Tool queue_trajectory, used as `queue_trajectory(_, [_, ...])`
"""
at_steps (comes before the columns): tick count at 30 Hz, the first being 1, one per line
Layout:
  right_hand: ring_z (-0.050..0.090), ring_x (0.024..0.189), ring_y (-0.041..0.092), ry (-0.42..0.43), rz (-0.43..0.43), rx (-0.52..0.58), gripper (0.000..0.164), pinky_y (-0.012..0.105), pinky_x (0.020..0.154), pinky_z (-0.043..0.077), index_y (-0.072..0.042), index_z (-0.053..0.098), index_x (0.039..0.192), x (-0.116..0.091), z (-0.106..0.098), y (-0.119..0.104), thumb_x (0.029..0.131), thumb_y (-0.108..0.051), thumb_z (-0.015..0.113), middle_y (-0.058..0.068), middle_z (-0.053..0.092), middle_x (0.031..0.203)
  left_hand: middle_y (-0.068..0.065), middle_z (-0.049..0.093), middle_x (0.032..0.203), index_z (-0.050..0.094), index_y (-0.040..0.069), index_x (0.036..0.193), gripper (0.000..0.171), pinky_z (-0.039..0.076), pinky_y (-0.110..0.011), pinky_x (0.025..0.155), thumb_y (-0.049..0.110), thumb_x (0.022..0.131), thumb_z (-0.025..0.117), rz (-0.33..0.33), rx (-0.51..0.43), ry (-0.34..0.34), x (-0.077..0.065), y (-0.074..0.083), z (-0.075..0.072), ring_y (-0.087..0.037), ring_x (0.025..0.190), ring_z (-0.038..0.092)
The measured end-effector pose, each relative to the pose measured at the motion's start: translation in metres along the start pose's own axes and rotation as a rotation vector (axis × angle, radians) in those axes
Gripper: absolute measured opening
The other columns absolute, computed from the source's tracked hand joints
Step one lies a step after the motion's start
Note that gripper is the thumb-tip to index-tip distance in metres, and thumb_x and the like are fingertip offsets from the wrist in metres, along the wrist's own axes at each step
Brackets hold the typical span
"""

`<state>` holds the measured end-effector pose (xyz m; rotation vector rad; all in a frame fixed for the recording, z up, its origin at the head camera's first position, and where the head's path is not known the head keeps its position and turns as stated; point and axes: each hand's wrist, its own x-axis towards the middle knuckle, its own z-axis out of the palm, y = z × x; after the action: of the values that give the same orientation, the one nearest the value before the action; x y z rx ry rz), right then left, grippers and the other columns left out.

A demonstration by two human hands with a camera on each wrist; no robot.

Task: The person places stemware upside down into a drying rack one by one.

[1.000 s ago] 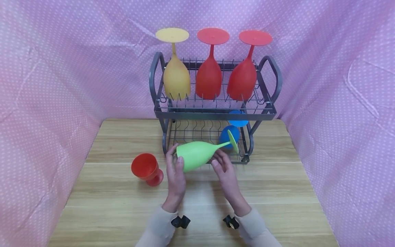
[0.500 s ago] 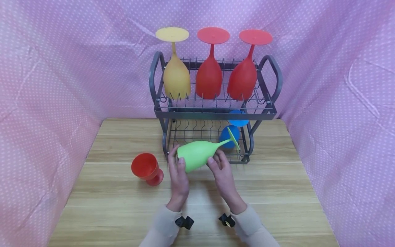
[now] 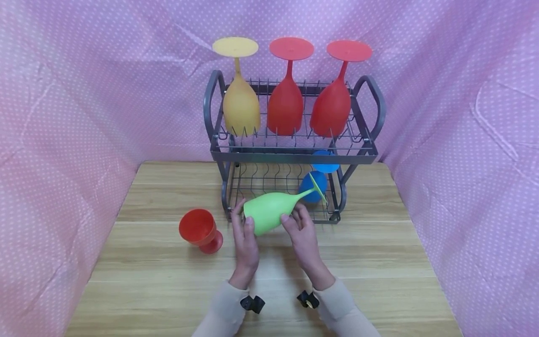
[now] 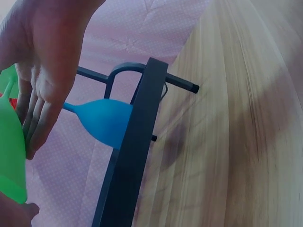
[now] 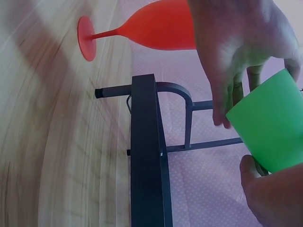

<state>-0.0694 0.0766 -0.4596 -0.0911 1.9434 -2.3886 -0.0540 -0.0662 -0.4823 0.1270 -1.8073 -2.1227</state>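
Observation:
A green wine glass point(image 3: 269, 213) lies tilted in the air in front of the rack, its mouth to the left and its stem and foot up to the right. My left hand point(image 3: 245, 248) holds it at the rim end, thumb on the near side. With thumb and fingers, my right hand point(image 3: 306, 241) grips the bowl close to the stem. In the right wrist view the glass's bowl point(image 5: 272, 127) shows between both hands; the left wrist view shows it partly, at the left edge. The left hand's far fingers are partly hidden by the glass.
A two-tier dark wire dish rack point(image 3: 294, 157) stands behind. Upside down on its top tier are a yellow glass point(image 3: 242, 107) and two red glasses point(image 3: 285, 110). A blue glass point(image 3: 316, 185) sits at the lower right. One red glass point(image 3: 198, 228) stands on the table, left.
The right hand has moved slightly left and its thumb now lies on the bowl. The left hand and green wine glass have shifted a little right. Everything else has stayed put.

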Motion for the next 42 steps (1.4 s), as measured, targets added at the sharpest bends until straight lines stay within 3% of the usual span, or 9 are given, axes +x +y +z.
queue_trajectory(5, [0.051,0.139,0.028,0.011,-0.026,-0.026,0.059,0.031,0.11,0.047,-0.005,0.041,0.152,0.005,-0.004,0.002,0.101,-0.019,0.066,0.014,0.051,0.151,-0.005,0.042,0.157,0.037,0.011,0.156,0.053,0.052,-0.035,0.103,0.028,0.105,0.04,0.066,0.057,-0.05,0.003,-0.002,-0.006,-0.027,0.138,0.044])
queue_trajectory(12, [0.045,0.145,0.029,0.042,-0.036,-0.076,0.064,0.028,0.109,0.046,-0.006,0.038,0.155,0.015,-0.012,0.004,0.101,-0.022,0.068,0.014,0.044,0.157,-0.006,0.041,0.162,0.042,0.008,0.156,0.056,0.034,-0.063,0.116,0.02,0.101,0.044,0.183,0.311,-0.101,0.006,-0.007,-0.016,-0.028,0.15,0.035])
queue_trajectory(19, [0.045,0.144,0.03,0.056,-0.081,-0.153,0.07,0.03,0.111,0.045,-0.007,0.036,0.158,0.026,-0.019,0.007,0.099,-0.025,0.071,0.015,0.042,0.158,-0.009,0.038,0.164,0.043,0.001,0.153,0.059,0.032,-0.066,0.116,0.025,0.1,0.05,0.25,0.51,-0.195,0.004,-0.015,-0.025,-0.035,0.152,0.031])
queue_trajectory(25, [0.047,0.143,0.027,0.065,-0.137,-0.233,0.069,0.039,0.117,0.04,-0.008,0.039,0.156,0.035,-0.024,0.009,0.099,-0.026,0.072,0.013,0.047,0.155,-0.009,0.04,0.163,0.049,0.002,0.151,0.056,0.032,-0.059,0.119,0.029,0.102,0.053,0.235,0.638,-0.253,0.001,-0.018,-0.033,-0.035,0.153,0.03])
queue_trajectory(31, [0.05,0.14,0.027,0.07,-0.16,-0.26,0.068,0.041,0.116,0.042,-0.008,0.041,0.155,0.045,-0.028,0.009,0.098,-0.028,0.073,0.015,0.051,0.151,-0.009,0.033,0.167,0.044,0.004,0.156,0.062,0.023,-0.055,0.124,0.031,0.101,0.056,0.261,0.799,-0.332,0.001,-0.024,-0.039,-0.034,0.155,0.025])
queue_trajectory(37, [0.05,0.14,0.029,0.062,-0.152,-0.295,0.075,0.04,0.114,0.044,-0.005,0.038,0.156,0.054,-0.032,0.007,0.096,-0.028,0.075,0.018,0.049,0.152,-0.016,0.028,0.168,0.042,0.0,0.156,0.07,0.016,-0.06,0.124,0.04,0.101,0.056,0.253,1.002,-0.428,0.0,-0.034,-0.042,-0.039,0.156,0.02])
queue_trajectory(42, [0.047,0.143,0.029,0.046,-0.135,-0.325,0.078,0.039,0.115,0.042,-0.005,0.036,0.158,0.059,-0.034,0.006,0.096,-0.03,0.075,0.02,0.045,0.156,-0.015,0.021,0.171,0.039,0.002,0.158,0.075,0.013,-0.064,0.123,0.049,0.101,0.055,0.22,1.092,-0.475,0.0,-0.037,-0.043,-0.041,0.157,0.016])
